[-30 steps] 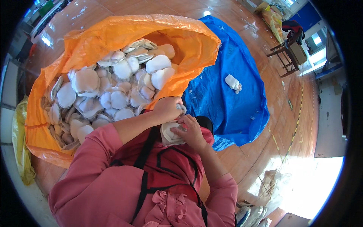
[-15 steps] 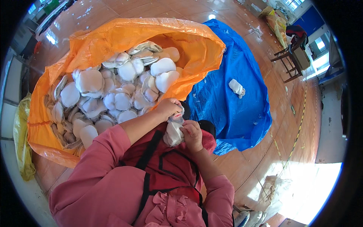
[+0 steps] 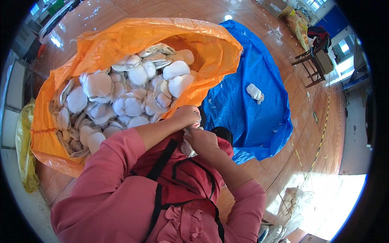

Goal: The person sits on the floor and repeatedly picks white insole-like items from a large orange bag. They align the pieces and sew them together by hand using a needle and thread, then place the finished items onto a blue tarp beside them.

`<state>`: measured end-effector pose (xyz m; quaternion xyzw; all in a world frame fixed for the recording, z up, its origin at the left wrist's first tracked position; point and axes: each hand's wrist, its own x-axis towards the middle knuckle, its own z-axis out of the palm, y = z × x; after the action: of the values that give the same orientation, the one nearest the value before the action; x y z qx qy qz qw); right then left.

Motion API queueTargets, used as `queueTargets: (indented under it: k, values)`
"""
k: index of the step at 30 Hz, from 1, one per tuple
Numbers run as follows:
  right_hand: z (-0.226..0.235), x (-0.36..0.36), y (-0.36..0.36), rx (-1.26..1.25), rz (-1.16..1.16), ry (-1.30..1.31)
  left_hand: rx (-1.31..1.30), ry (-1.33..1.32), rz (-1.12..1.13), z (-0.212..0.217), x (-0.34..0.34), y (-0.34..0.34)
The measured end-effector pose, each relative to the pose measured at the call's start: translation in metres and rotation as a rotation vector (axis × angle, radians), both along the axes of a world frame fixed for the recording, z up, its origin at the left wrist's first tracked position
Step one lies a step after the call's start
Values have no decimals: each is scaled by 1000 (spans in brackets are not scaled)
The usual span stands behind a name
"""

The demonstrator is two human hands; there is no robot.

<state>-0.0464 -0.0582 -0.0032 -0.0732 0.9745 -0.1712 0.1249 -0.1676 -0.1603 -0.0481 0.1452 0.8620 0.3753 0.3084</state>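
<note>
Above my lap, my left hand [image 3: 188, 115] is closed at the upper end of a small clear plastic bag with white contents [image 3: 187, 149]. My right hand [image 3: 202, 141] is closed on it just below, its back hiding most of the bag. A bit of red shows between the two hands. Close by on the left, a big orange sack [image 3: 133, 30] gapes, filled with round white pads [image 3: 97, 86]. On the blue sheet [image 3: 239, 121] to the right lies a similar small white bundle [image 3: 254, 92].
A yellow plastic bag [image 3: 26, 150] lies at the left wall. A wooden chair [image 3: 314, 65] with dark cloth over it stands at the far right. Yellow-and-black tape [image 3: 322, 137] runs along the tiled floor, and clear plastic [image 3: 296, 202] lies at the lower right.
My right hand has moved up and left along the bag, close against my left hand, and now covers most of it. Its elbow has swung outward. My left hand stays at the top.
</note>
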Motion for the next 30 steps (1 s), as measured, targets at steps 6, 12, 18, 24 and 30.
queueTargets:
  k: [6, 12, 18, 24, 30]
  values:
    - [14, 7, 15, 5, 213, 97, -5, -57, 19, -9, -8, 3]
    - [1, 32, 28, -148, 85, 117, 91, -97, 60, -32, -15, 2]
    - [-30, 48, 34, -484, -135, 55, 239, -229, 99, -37, -10, -9]
    - [-46, 57, 36, -803, -211, 15, 243, 343, -447, 39, -1, -38]
    - [-21, 54, 44, -1021, -172, -137, 366, 503, -974, 61, -1, -59]
